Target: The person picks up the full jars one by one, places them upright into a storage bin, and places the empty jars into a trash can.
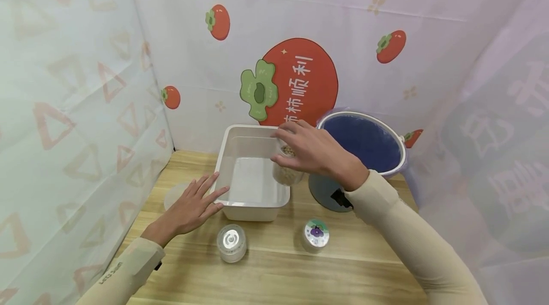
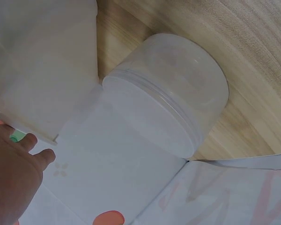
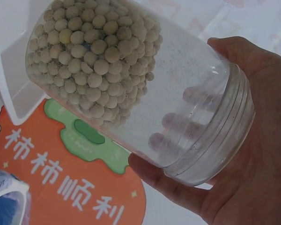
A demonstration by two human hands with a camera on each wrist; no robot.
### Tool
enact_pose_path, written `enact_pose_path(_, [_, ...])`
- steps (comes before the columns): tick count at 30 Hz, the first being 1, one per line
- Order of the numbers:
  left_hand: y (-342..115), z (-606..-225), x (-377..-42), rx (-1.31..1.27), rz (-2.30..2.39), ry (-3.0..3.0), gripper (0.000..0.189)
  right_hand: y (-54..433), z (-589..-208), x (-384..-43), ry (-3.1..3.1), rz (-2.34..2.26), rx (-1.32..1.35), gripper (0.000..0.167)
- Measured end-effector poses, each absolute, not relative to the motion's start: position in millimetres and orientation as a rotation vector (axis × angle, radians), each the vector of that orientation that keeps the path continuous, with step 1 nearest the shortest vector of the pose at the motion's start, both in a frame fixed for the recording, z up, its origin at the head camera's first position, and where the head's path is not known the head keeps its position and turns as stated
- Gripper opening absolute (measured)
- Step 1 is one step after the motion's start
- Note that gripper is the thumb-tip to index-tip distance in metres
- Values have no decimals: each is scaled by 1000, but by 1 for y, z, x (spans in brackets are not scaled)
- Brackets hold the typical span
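My right hand (image 1: 306,147) grips a clear jar (image 1: 286,174) from above, over the right side of a white plastic basin (image 1: 250,214). Pale beige balls (image 3: 93,61) fill the far end of this jar in the right wrist view, and thumb and fingers wrap its ridged neck end. My left hand (image 1: 193,205) has its fingers spread, with the fingertips at the basin's left rim. Just beyond the left hand, partly covered by it, stands a jar with a whitish lid (image 2: 147,115).
In front of the basin stands a clear lidded container (image 1: 231,243). Right of it is a round container with a purple fruit on its lid (image 1: 316,234). A blue bucket (image 1: 364,138) with a white rim stands at the right back. Printed cloth (image 1: 193,57) walls the wooden table (image 1: 274,276).
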State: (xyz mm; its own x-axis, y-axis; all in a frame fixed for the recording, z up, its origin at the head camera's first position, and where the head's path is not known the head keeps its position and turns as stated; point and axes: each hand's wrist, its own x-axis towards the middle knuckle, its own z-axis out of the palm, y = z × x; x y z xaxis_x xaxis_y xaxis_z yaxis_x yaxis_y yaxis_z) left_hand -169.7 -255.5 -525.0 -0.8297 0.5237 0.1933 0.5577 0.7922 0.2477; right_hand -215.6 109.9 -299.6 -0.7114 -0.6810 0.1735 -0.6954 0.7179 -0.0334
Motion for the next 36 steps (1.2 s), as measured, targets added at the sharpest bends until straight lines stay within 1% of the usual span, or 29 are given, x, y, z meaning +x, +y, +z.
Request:
enact_pose_path(6, [-256,-527,-171,-843,-468,-2934,54,95,-301,-228,-2827,206,1098,57])
enact_pose_path(17, [-256,-527,-171,-832,-462,-2949,54,64,-307,-247,-2862,104,1116,57])
enact_pose_path(26, [-254,-525,-171,-836,-485,-2959,53,49,-323,-264,-2915,82,1107,60])
enact_pose_path(36, [-254,-526,-171,-828,-482,-2955,53,38,-341,-272,-2910,3,1127,59])
